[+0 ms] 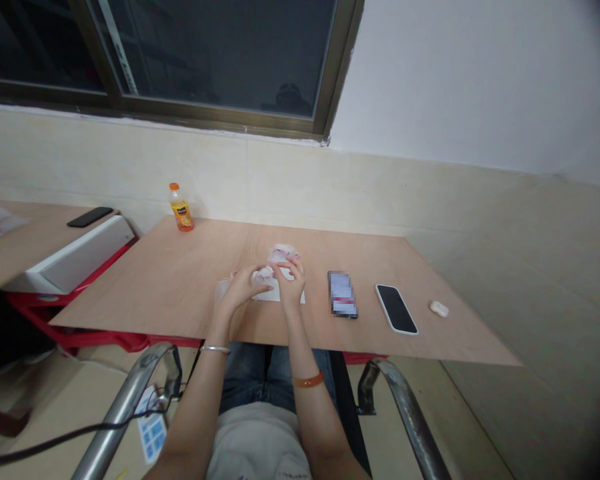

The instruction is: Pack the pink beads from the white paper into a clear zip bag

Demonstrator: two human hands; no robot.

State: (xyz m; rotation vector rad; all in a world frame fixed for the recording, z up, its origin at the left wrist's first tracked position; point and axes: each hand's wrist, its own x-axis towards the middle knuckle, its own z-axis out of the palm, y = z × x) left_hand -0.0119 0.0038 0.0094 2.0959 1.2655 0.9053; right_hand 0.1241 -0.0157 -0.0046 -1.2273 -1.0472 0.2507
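Both hands meet above a white sheet (293, 295) near the table's front middle. My left hand (244, 285) is closed around a small crinkled piece of clear plastic with pink marks (264, 275). Thumb and fingers of my right hand (292, 280) are pinched together at the right end of that piece. Just beyond the fingers lies a clear plastic bag with pink bits (283, 252). Its exact contents are too small to make out. A pale, see-through sheet (222, 288) shows to the left, partly hidden by my left hand.
On the wooden table (180, 287) to my right are a lit phone (343, 294), a white-edged phone (397, 309) and a small white case (439, 309). An orange drink bottle (181, 210) stands at the back left. Metal chair armrests (400, 407) flank me.
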